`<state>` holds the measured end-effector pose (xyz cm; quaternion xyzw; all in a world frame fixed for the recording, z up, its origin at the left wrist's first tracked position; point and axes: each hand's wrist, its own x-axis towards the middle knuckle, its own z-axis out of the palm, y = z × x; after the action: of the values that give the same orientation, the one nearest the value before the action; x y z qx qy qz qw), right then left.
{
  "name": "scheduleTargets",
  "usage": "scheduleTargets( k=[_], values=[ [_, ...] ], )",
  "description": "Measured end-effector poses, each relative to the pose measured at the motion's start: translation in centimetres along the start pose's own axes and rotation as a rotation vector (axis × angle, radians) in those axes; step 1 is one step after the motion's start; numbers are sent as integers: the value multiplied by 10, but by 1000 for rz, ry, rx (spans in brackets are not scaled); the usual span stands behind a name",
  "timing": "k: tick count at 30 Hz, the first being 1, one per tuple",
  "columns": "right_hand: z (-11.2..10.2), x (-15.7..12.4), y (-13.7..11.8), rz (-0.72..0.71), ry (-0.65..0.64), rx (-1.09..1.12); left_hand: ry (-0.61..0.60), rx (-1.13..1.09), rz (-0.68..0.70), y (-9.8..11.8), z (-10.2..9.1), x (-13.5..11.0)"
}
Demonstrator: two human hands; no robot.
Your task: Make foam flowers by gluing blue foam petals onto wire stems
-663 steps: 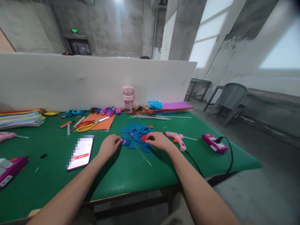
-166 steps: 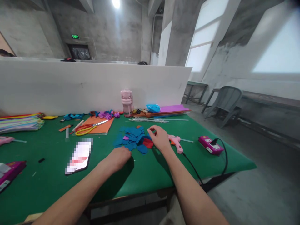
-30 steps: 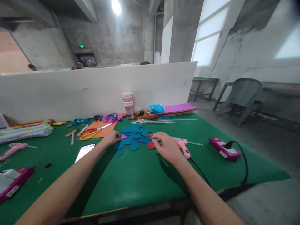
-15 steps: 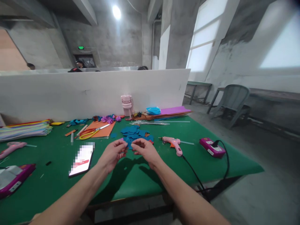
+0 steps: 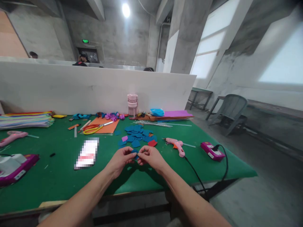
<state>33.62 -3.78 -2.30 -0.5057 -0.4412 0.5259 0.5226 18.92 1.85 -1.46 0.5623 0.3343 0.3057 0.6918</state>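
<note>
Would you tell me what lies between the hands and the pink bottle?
In the head view, a scatter of blue cut-out pieces lies there on the green table, with a purple piece and a red piece at its edges.

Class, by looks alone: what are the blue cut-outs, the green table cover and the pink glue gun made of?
Blue cut-outs: probably felt or craft foam; matte, flat, soft-edged.
Green table cover: likely vinyl or similar sheet; smooth, faint sheen.
Pink glue gun: moulded plastic, slightly glossy.

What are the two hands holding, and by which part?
A small blue piece, pinched from either side between the fingertips of the left hand and the right hand.
</note>
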Motion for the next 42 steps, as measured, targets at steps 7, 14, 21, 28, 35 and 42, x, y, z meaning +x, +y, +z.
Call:
scheduleTargets(
  k=[7, 14, 21, 28, 35, 42],
  values=[
    [7, 4, 2, -68, 9, -169, 116, 346, 79, 3, -2, 5],
    [-107, -24, -43, -47, 543, -968, -58, 670, 108, -1, -19, 12],
    [-172, -34, -22, 354, 573, -1001, -187, 1019, 157, 2, -19, 16],
    [-161, -24, -10, 262, 541, -834, -187, 1130, 147, -2, -18, 17],
    [-128, -25, -31, -55, 318, -238, -197, 1144, 152, -7, -22, 17],
    [-84, -27, -39, 14, 55, -97, -76, 1250, 158, -8, -22, 18]
  ],
)
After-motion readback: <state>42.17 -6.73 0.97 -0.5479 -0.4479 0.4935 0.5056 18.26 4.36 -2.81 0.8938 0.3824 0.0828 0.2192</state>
